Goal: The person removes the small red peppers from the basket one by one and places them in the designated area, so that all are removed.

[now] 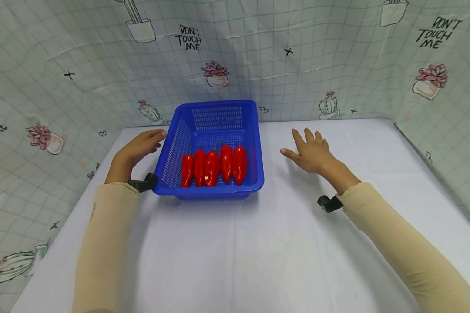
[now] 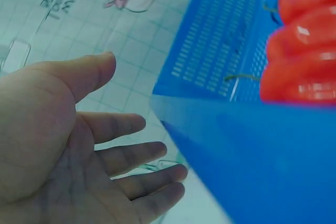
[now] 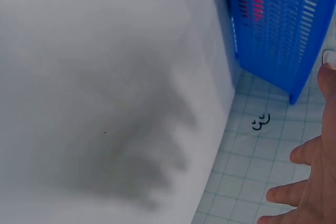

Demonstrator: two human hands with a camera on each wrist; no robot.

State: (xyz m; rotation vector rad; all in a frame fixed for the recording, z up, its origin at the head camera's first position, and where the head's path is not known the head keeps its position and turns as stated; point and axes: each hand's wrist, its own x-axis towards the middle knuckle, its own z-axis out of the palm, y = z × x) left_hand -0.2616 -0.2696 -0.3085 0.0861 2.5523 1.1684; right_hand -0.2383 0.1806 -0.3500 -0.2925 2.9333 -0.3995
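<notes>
A blue plastic basket [image 1: 209,191] with slotted walls stands toward the back of the table. Several glossy red peppers [image 1: 212,168], some with green stems showing, lie side by side in its near half. My left hand [image 1: 139,148] is just left of the basket; in the left wrist view its fingers are spread and relaxed, with nothing in them, apart from the basket wall [image 2: 210,40]. To the right of the basket, my right hand [image 1: 312,152] hovers over the table with fingers spread. The right wrist view shows that hand [image 3: 320,182] only in part, at the edge.
The white tabletop [image 1: 227,261] reaches from the near edge to a cloth backdrop [image 1: 258,74] printed with cacti and lettering, which rises behind and on both sides. Each wrist wears a black strap mount [image 1: 329,203] below a beige sleeve [image 1: 399,243].
</notes>
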